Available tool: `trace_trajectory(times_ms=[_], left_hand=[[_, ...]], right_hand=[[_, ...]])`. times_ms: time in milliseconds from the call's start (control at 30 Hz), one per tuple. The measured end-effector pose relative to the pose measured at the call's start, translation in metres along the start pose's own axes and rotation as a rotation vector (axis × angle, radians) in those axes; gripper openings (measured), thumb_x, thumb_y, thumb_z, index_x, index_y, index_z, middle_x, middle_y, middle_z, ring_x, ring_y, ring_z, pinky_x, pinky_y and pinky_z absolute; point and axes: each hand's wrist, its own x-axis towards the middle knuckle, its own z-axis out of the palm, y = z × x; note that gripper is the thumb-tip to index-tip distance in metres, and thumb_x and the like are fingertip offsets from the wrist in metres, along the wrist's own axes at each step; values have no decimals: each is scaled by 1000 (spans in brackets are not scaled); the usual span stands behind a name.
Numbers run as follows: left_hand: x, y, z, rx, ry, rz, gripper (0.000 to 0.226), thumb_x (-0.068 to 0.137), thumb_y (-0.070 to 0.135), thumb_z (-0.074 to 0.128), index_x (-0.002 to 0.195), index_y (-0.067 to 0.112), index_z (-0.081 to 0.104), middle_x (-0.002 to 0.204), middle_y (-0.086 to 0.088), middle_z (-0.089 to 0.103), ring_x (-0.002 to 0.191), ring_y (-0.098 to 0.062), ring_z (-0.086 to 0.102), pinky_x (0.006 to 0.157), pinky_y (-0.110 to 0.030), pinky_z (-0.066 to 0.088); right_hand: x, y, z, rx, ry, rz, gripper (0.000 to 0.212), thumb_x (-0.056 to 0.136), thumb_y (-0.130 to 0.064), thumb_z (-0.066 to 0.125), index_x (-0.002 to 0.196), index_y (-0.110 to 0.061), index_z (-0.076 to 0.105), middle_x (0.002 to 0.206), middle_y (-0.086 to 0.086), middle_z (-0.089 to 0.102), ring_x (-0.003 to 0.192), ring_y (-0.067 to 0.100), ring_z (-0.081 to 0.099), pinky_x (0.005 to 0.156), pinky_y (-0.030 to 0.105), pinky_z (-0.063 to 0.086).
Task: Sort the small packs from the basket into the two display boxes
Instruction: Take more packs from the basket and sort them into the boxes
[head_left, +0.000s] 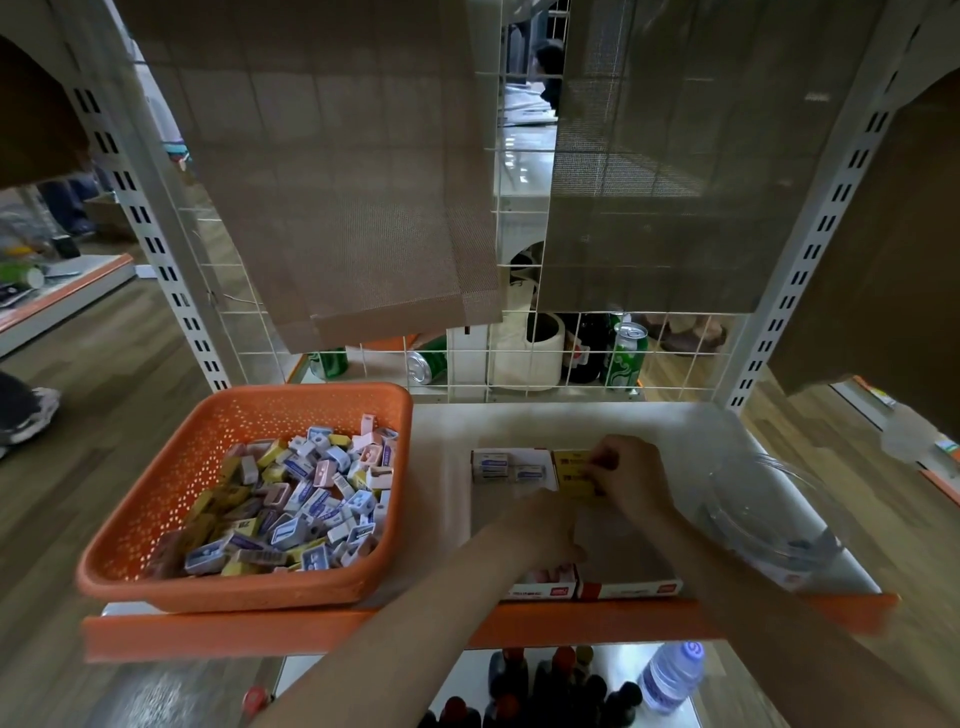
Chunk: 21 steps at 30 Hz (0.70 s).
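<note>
An orange basket (218, 590) sits on the white shelf (519, 421), at about 8 o'clock in the view. It is full of small packs (306, 499) in white, blue, yellow and pink, all mixed up. Two display boxes stand side by side at about 5 o'clock, just beside the basket. The left display box (540, 591) has white and blue packs (501, 466) lined up at its 12 o'clock end. The right display box (631, 588) has yellow ones at its 12 o'clock end. The right hand (631, 478) reaches to that far end and pinches a yellow pack (574, 470) with its fingertips. The left hand (548, 527) is low over the left display box, near its 6 o'clock end. It is blurry, so I cannot tell if it holds anything. A clear tub (769, 512) lies at 3 o'clock from the boxes. Behind the wire grid, at 12 o'clock, stands a green can (626, 358). Under the shelf, at 6 o'clock, there is a water bottle (672, 675).
</note>
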Motion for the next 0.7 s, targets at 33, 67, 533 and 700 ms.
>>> trace_trajectory(times_ms=[33,67,533,700], left_hand=[[-1,1,-1,2,5,-2,23,94,26,54,77,12,55,82,-9,68,84,-21,70,70,-24,53],[-1,1,0,-6,4,-9,22,95,26,54,79,10,57,89,-11,71,81,-19,69,66,-21,50],[-46,-38,-61,131,516,64,22,98,29,42,104,16,58,102,-4,63,95,-21,60,76,-29,44],[-76,-92,-92,190,717,-23,21,92,21,48,112,19,54,112,-2,59,98,-22,60,82,-28,40]], right_hand=[[0,0,0,-4,-1,-2,9,79,0,70,74,-6,65,77,4,63,77,18,60,68,25,47],[0,0,0,-7,-3,-2,9,80,-1,69,75,-6,65,78,4,63,77,18,60,67,23,46],[-7,-74,-5,-224,74,-210,14,87,-25,64,77,-17,61,79,-6,56,73,14,53,61,27,35],[-11,-136,26,-173,-89,-420,7,86,-21,65,83,-16,62,86,-2,57,76,15,56,65,29,42]])
